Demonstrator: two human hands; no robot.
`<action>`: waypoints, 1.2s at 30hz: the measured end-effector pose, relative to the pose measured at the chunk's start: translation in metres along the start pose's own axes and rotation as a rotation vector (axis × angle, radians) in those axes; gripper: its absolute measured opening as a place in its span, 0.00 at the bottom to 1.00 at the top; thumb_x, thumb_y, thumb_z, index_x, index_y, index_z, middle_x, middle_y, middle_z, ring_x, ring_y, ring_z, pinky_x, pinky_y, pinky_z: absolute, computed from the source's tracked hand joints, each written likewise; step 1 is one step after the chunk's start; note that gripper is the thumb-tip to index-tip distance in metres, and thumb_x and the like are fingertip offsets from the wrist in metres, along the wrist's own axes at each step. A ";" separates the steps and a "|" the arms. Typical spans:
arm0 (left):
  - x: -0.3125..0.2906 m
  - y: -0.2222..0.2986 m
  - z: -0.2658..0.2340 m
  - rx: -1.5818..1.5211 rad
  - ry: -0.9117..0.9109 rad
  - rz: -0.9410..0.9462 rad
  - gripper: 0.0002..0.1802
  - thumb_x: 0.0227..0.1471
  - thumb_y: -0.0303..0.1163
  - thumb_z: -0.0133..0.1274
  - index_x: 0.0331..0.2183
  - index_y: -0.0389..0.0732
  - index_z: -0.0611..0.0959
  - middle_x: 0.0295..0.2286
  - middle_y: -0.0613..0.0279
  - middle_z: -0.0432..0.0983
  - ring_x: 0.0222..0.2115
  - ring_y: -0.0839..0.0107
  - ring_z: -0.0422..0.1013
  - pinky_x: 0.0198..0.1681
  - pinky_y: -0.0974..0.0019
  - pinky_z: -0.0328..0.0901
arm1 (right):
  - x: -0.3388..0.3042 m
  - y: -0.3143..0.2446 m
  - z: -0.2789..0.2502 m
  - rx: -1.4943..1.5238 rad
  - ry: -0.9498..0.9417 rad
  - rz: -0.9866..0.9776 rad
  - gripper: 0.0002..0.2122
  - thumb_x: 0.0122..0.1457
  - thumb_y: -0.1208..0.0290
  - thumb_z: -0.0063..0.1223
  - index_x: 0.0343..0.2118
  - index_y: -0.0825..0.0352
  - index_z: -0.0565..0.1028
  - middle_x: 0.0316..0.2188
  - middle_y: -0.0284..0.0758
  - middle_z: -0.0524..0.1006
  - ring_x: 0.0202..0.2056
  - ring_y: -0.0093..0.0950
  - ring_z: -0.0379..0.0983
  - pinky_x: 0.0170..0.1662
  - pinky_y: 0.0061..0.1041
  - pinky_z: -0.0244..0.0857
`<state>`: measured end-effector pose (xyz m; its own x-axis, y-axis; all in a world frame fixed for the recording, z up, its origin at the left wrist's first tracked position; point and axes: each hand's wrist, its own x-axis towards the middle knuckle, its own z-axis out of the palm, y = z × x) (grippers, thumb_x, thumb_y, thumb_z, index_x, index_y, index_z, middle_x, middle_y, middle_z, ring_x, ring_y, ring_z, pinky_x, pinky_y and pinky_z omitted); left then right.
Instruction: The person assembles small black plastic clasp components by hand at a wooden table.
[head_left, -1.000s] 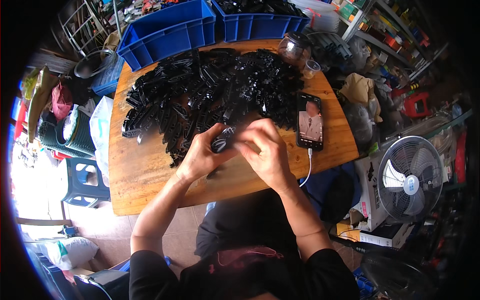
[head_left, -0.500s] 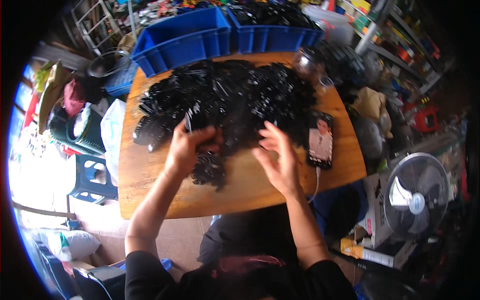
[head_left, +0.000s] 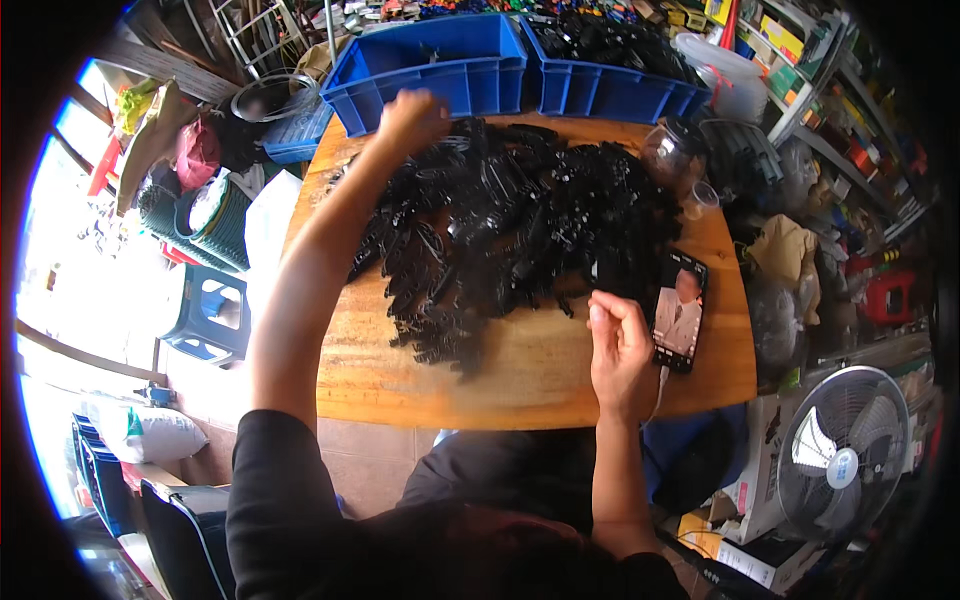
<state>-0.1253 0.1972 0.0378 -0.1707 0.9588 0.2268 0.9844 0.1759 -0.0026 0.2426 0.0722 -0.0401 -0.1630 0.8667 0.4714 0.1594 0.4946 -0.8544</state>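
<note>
A broad heap of small, glossy black plastic pieces (head_left: 520,215) covers much of the wooden table (head_left: 540,390); many are elongated, but their exact kind cannot be made out. My left hand (head_left: 412,120) is stretched out to the near wall of a blue bin (head_left: 345,100), smeared by motion, its fingers hard to read. A small dark piece (head_left: 430,52) shows inside that bin, above the hand. Near the heap's right front edge my right hand (head_left: 622,355) is closed with fingers curled; whatever it may hold is hidden. Beside it lies a phone (head_left: 680,312) with a lit screen and a white cable.
A second blue bin (head_left: 620,98), filled with black pieces, stands at the back right. A clear jar (head_left: 675,150) and a small clear cup (head_left: 703,195) sit at the table's right edge. A fan (head_left: 843,455) stands right, a stool (head_left: 208,310) left.
My left hand has moved from the heap's front up and away to the left blue bin. My right hand has shifted right toward the phone and its fingers have curled. The view has shifted.
</note>
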 end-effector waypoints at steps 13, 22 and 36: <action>-0.142 0.071 -0.001 -1.401 -0.068 -0.106 0.18 0.52 0.35 0.52 0.43 0.36 0.73 0.31 0.57 0.75 0.27 0.64 0.74 0.27 0.66 0.69 | 0.007 0.006 0.008 -0.194 -0.202 -0.065 0.07 0.50 0.78 0.56 0.33 0.67 0.73 0.24 0.33 0.73 0.28 0.30 0.70 0.31 0.26 0.65; -0.204 0.108 -0.001 -2.146 -0.688 -0.075 0.21 0.50 0.24 0.48 0.48 0.34 0.68 0.39 0.48 0.72 0.36 0.65 0.73 0.34 0.68 0.71 | 0.000 -0.009 -0.016 1.202 -0.360 0.728 0.09 0.54 0.75 0.53 0.39 0.64 0.71 0.27 0.31 0.73 0.28 0.21 0.71 0.34 0.23 0.70; -0.216 0.128 -0.012 -1.789 -0.590 0.003 0.23 0.47 0.23 0.53 0.47 0.35 0.71 0.37 0.60 0.73 0.36 0.73 0.70 0.36 0.70 0.67 | 0.001 -0.032 0.020 0.135 -0.246 -0.061 0.05 0.52 0.78 0.56 0.28 0.69 0.70 0.30 0.32 0.72 0.33 0.19 0.69 0.36 0.18 0.65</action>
<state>0.0384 0.0101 0.0003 0.2235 0.9704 -0.0913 -0.2048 0.1384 0.9690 0.2183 0.0560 -0.0170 -0.4025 0.7858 0.4695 0.0133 0.5178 -0.8554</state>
